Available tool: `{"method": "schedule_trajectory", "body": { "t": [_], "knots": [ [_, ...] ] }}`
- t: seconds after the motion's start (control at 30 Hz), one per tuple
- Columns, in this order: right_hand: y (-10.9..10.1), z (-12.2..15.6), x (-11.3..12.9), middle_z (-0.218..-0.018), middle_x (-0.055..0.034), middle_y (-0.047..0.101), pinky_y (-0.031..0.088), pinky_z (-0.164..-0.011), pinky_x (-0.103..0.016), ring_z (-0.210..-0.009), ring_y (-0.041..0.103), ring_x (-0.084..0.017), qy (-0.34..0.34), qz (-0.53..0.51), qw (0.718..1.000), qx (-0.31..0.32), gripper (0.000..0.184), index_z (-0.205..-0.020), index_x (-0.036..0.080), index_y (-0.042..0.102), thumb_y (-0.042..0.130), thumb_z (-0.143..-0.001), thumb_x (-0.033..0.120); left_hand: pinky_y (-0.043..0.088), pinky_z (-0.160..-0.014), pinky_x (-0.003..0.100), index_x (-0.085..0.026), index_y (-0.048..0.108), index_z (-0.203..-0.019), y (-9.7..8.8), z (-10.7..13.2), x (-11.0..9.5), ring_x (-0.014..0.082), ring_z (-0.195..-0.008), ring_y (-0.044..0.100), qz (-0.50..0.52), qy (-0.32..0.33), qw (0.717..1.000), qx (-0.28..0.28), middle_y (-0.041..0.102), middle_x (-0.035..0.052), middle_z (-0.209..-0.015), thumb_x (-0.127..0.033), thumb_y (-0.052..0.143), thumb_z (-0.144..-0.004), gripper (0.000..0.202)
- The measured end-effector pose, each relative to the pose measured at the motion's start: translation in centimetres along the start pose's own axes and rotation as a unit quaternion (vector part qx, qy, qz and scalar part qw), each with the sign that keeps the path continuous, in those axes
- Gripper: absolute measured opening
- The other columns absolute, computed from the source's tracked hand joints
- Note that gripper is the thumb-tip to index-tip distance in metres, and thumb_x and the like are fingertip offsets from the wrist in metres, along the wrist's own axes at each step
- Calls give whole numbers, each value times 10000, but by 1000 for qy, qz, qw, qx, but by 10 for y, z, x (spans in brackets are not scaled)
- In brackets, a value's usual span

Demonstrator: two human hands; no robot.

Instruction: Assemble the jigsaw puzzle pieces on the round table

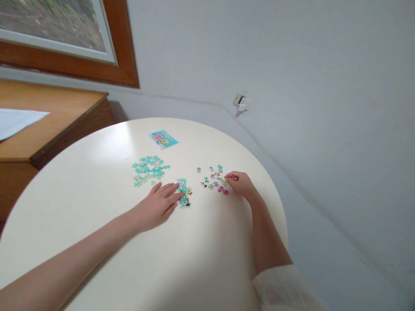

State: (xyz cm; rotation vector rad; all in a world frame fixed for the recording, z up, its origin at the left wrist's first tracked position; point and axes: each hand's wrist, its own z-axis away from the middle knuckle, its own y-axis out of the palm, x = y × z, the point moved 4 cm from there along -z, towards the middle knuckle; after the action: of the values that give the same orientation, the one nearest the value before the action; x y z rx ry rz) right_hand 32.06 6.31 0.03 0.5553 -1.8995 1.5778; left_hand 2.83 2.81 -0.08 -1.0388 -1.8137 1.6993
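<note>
My left hand [161, 203] lies spread on the table, its fingertips resting on a small joined section of jigsaw puzzle [183, 199]. That section shows a pale figure on turquoise, with a yellow part at its right side. At the right edge of a scatter of multicoloured jigsaw pieces [214, 176], my right hand [239, 183] is closed with thumb and fingertips together. Whatever is between those fingertips is too small or hidden to make out. A pile of loose turquoise and pale green jigsaw pieces [149, 169] sits beyond my left hand.
Further back on the round white table [106, 181] is a picture card [164, 139] with a colourful cartoon image. A wooden cabinet [65, 103] with a white sheet [19, 121] stands at left. The wall behind carries a socket with a plug [241, 103].
</note>
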Motion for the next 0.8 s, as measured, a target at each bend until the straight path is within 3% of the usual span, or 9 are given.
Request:
{"method": "schedule_trajectory", "body": {
  "t": [0.17,0.47,0.63,0.8],
  "knots": [
    [1,1,-2,-657,-43,681,458,-601,-250,-619,606,-148,-13,-8,999,35,130,-692,162,666,575,-653,245,302,-1022,524,-217,501,-1237,0,1,0,258,-1233,419,-7,3,1000,-12,466,124,-1337,-226,301,-905,388],
    [1,2,-9,-719,-51,676,482,-629,-255,-653,607,-142,-15,-42,997,67,274,-870,133,682,649,-624,247,298,-1021,541,-213,488,-1246,2,1,0,265,-1252,400,-2,3,1000,-4,449,128,-1352,-218,296,-905,392],
    [-1,2,-7,-909,-81,686,484,-741,-294,-802,615,-180,-17,4,997,71,324,-877,159,700,713,-576,281,295,-1025,539,-216,484,-1250,3,0,1,261,-1254,397,-5,2,1000,-3,447,123,-1354,-217,295,-904,394],
    [-3,3,-4,-903,-78,674,468,-737,-288,-796,597,-181,-19,55,996,70,294,-864,159,710,686,-601,289,295,-1024,539,-215,489,-1248,3,1,1,262,-1248,401,1,1,1000,-8,450,124,-1352,-208,305,-895,398]
  ]
}}
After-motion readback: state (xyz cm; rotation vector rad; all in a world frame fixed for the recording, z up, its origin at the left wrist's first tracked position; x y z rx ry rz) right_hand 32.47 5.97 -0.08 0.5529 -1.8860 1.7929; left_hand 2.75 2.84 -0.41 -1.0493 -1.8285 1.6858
